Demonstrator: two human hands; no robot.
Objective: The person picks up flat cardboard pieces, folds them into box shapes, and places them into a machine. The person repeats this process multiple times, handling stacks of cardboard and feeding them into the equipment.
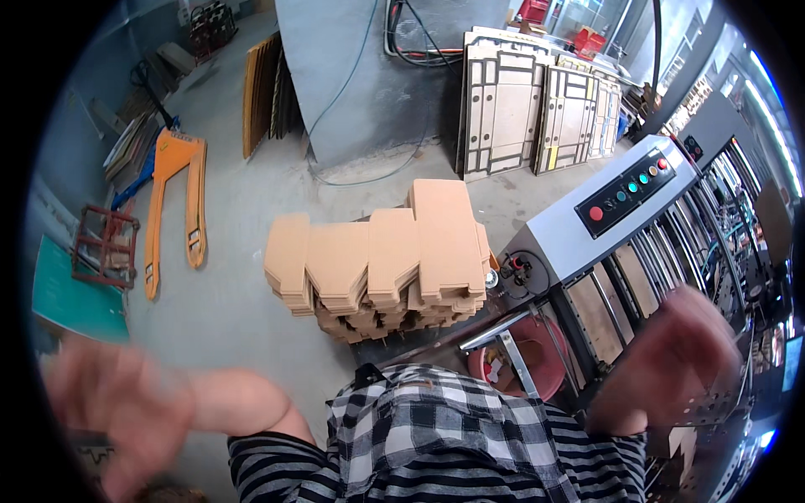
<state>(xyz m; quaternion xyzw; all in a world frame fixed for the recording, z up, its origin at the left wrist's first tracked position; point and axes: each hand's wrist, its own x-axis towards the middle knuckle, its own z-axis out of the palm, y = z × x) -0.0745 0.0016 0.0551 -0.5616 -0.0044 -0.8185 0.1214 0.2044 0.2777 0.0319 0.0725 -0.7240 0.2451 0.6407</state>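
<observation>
My left hand (117,411) is raised at the lower left, blurred by motion. Its thumb stands apart from the fingers and nothing shows in it. Over the machine's rollers at the right, my right hand (688,360) is smeared too, so its fingers cannot be made out. Between and beyond both hands stands a stack of flat die-cut cardboard sheets (394,251), brown and stepped along the near edge. Neither hand touches the stack.
A grey machine with a button panel (629,193) and metal rollers (625,289) runs along the right. Beside it sits a red bucket (545,356). An orange pallet jack (197,201) stands at left, a green board (75,293) nearer. Die boards (503,109) lean at the back.
</observation>
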